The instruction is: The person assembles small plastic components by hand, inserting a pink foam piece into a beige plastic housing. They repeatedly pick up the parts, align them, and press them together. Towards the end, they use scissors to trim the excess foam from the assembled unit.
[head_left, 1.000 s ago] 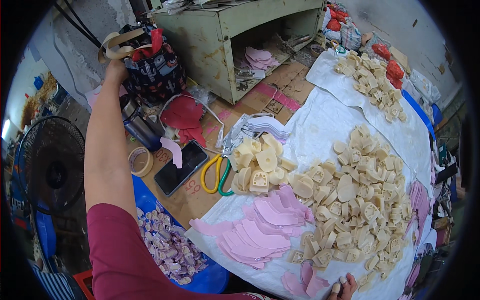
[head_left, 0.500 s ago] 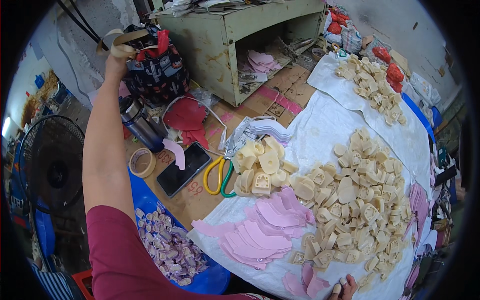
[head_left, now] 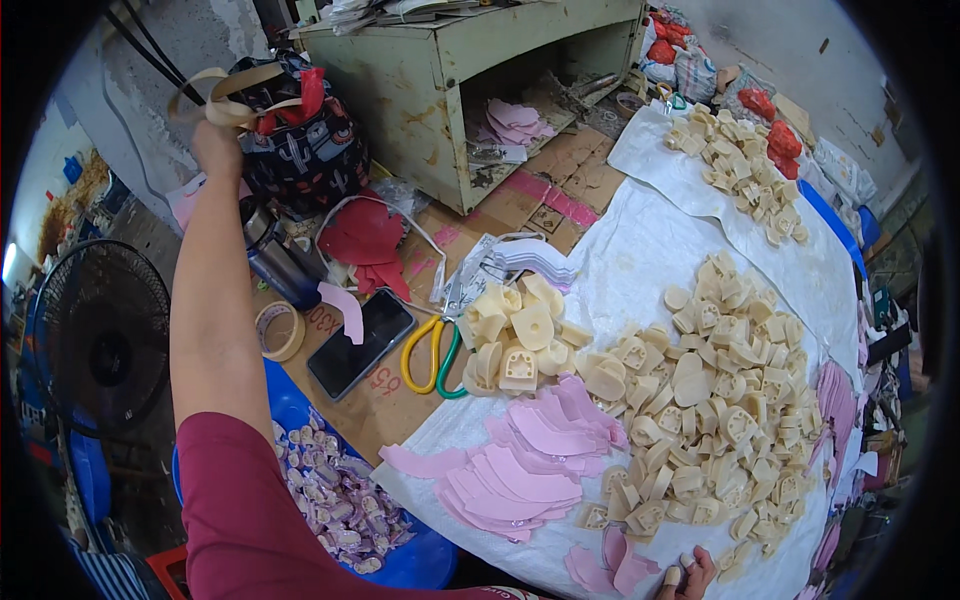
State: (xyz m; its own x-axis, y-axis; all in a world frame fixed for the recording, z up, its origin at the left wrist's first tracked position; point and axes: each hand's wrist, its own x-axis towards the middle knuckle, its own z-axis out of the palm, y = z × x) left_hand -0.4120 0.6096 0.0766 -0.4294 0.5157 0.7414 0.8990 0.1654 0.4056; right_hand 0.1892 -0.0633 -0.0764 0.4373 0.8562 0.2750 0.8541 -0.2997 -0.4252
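My left arm stretches to the far left, where my left hand [head_left: 217, 150] is closed at a tan strap [head_left: 232, 112] that loops up over a dark cactus-patterned bag [head_left: 305, 155]. Its fingertips are partly hidden. A piece of red plastic [head_left: 312, 92] sticks out of the bag's top. Beside the bag, below my hand, a dark steel flask [head_left: 278, 255] leans. At the lower edge my right hand [head_left: 692, 575] rests on the white sheet [head_left: 625, 250], fingers loosely bent and apart, pale coverings on the fingertips. Pink cut pieces [head_left: 612, 562] lie next to it, and a large heap of cream moulded pieces [head_left: 710, 420] beyond.
Scissors with yellow and green handles [head_left: 432, 350], a phone [head_left: 360, 343] and a tape roll [head_left: 280, 331] lie on cardboard. A blue basin [head_left: 425, 560] holds small wrapped pieces. A fan [head_left: 105, 340] stands left, a green metal cabinet [head_left: 400, 110] behind.
My left hand has shifted slightly left and down, and the tan strap's loop has moved left with it. My right hand stays in place. The whole view has shifted slightly.
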